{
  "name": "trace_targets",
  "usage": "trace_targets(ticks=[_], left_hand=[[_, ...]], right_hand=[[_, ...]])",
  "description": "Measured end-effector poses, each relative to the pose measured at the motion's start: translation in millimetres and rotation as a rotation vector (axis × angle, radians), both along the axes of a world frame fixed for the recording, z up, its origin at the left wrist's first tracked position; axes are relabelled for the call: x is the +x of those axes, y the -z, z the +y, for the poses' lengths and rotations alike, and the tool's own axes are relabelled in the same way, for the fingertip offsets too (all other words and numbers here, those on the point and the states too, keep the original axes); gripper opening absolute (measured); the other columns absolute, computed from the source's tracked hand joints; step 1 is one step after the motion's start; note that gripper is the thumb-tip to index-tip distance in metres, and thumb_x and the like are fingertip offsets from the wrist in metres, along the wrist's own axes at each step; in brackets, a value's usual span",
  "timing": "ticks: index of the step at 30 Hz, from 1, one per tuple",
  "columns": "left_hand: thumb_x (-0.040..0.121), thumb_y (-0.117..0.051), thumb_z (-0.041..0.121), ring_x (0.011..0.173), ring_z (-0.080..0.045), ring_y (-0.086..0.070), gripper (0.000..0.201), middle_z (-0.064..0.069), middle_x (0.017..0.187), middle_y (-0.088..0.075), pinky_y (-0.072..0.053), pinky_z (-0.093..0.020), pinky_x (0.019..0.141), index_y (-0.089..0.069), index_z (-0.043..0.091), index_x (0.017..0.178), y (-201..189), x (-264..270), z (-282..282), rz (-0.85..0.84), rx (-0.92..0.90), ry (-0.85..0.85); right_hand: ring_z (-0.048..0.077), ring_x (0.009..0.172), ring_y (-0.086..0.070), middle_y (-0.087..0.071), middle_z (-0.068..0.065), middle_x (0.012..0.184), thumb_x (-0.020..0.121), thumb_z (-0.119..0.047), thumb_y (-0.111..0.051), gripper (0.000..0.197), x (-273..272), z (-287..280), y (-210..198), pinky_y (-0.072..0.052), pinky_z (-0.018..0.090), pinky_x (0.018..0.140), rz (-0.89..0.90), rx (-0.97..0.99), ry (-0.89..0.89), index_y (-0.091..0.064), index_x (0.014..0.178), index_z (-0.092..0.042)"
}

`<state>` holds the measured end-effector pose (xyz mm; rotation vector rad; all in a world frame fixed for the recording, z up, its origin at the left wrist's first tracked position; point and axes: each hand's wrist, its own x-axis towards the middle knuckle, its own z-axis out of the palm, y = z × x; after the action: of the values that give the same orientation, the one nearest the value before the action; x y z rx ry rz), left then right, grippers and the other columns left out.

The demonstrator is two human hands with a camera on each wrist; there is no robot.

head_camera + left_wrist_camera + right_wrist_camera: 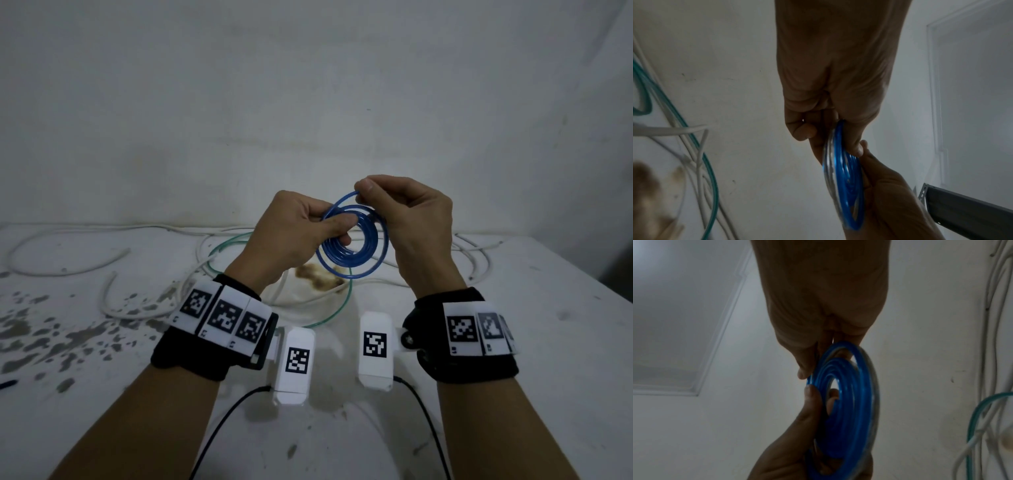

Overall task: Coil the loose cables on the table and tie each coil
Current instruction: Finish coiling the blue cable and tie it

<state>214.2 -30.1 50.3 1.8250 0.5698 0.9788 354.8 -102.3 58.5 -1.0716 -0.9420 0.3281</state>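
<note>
Left hand: the left hand (291, 229) is raised above the table (513, 342), back toward the head camera, thumb and fingers curled round the left side of the blue coil (352, 240), the thumb lying across its turns.
Coil: held upright in the air between both hands, several turns, one wider outer loop; the green cable (342, 301) lies on the table below it.
Right hand: the right hand (407, 219) is raised at the same height, thumb and forefinger pinching the top of the outer loop; its other fingers are curled behind the coil's right edge.
Table cables: white cables (113, 301) sprawl loose left of the left hand and beyond both hands.
Writing: the wrist bands (222, 318) carry black-and-white square code tags; no words can be read.
Left wrist view: coil (844, 186) seen edge-on, plus a grey metal rail (962, 209) that the head view lacks.
Right wrist view: coil (846, 402) seen more open, with a left fingertip (833, 398) showing through its centre.
</note>
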Motion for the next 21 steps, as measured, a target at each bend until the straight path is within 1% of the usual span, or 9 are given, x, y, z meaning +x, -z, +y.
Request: trace_targets(ticks=[5, 7, 9, 12, 15, 17, 18, 19, 21], left_hand=[[0.084, -0.075, 0.025, 0.063, -0.006, -0.069, 0.008, 0.001, 0.068, -0.074, -0.051, -0.014, 0.064, -0.077, 0.017, 0.084, 0, 0, -4, 0.044, -0.013, 0.019], [0.084, -0.075, 0.025, 0.064, -0.007, -0.069, 0.007, 0.001, 0.069, -0.075, -0.052, -0.016, 0.065, -0.077, 0.018, 0.084, -1, 0, -5, 0.030, -0.023, 0.014], [0.084, -0.075, 0.023, 0.065, -0.010, -0.069, 0.006, -0.001, 0.069, -0.075, -0.057, -0.023, 0.070, -0.077, 0.017, 0.085, -3, 0, -5, 0.002, -0.048, 0.013], [0.085, -0.074, 0.023, 0.065, -0.015, -0.066, 0.007, -0.004, 0.071, -0.075, -0.054, -0.035, 0.074, -0.077, 0.017, 0.085, -4, -1, -4, -0.028, -0.089, 0.007], [0.087, -0.073, 0.023, 0.066, -0.016, -0.064, 0.011, -0.004, 0.070, -0.074, -0.054, -0.041, 0.075, -0.078, 0.014, 0.083, -3, -1, -3, -0.051, -0.082, -0.007], [0.088, -0.072, 0.021, 0.066, -0.016, -0.065, 0.010, -0.002, 0.069, -0.074, -0.054, -0.039, 0.073, -0.078, 0.014, 0.085, -3, -2, 0, -0.086, -0.093, -0.032], [0.088, -0.072, 0.021, 0.065, -0.014, -0.066, 0.009, -0.001, 0.069, -0.074, -0.053, -0.034, 0.070, -0.078, 0.014, 0.087, -3, -3, 1, -0.101, -0.095, -0.044], [0.088, -0.072, 0.021, 0.064, -0.012, -0.066, 0.009, 0.000, 0.068, -0.073, -0.052, -0.028, 0.065, -0.078, 0.014, 0.089, -4, -4, 2, -0.113, -0.092, -0.053], [0.088, -0.072, 0.022, 0.062, -0.009, -0.067, 0.010, 0.001, 0.067, -0.073, -0.049, -0.019, 0.059, -0.078, 0.014, 0.090, -4, -5, 4, -0.118, -0.078, -0.061]], right_hand=[[0.023, 0.073, -0.073, -0.076, 0.009, 0.078, 0.079, -0.003, -0.080, 0.012, 2, 2, 3, -0.057, 0.026, 0.071, -0.016, 0.070, 0.028, -0.075, 0.090, -0.002], [0.025, 0.073, -0.073, -0.076, 0.011, 0.079, 0.079, -0.002, -0.079, 0.013, 5, 2, 3, -0.058, 0.028, 0.073, 0.000, 0.102, 0.030, -0.074, 0.091, 0.000], [0.026, 0.074, -0.073, -0.075, 0.015, 0.080, 0.080, 0.001, -0.078, 0.013, 7, 1, 3, -0.058, 0.029, 0.073, 0.058, 0.153, 0.033, -0.073, 0.091, 0.002], [0.023, 0.077, -0.073, -0.074, 0.013, 0.080, 0.080, 0.005, -0.076, 0.014, 10, 0, 1, -0.058, 0.028, 0.073, 0.223, 0.240, 0.054, -0.069, 0.091, -0.001], [0.023, 0.078, -0.073, -0.074, 0.013, 0.082, 0.083, -0.001, -0.076, 0.020, 6, 1, 1, -0.058, 0.028, 0.073, 0.261, 0.203, 0.033, -0.066, 0.101, 0.000], [0.024, 0.080, -0.074, -0.076, 0.011, 0.087, 0.085, -0.014, -0.076, 0.033, 1, 2, 1, -0.058, 0.029, 0.070, 0.154, 0.049, -0.010, -0.061, 0.113, -0.003], [0.024, 0.080, -0.075, -0.077, 0.010, 0.088, 0.086, -0.019, -0.076, 0.039, -2, 1, 1, -0.060, 0.030, 0.070, 0.094, -0.034, -0.034, -0.058, 0.118, -0.004], [0.024, 0.079, -0.075, -0.077, 0.009, 0.087, 0.086, -0.023, -0.075, 0.041, -3, 1, 2, -0.061, 0.033, 0.072, 0.042, -0.098, -0.064, -0.058, 0.120, -0.005], [0.027, 0.078, -0.075, -0.077, 0.011, 0.086, 0.087, -0.021, -0.074, 0.033, -6, 2, 4, -0.061, 0.037, 0.076, -0.035, -0.154, -0.111, -0.064, 0.114, -0.003]])
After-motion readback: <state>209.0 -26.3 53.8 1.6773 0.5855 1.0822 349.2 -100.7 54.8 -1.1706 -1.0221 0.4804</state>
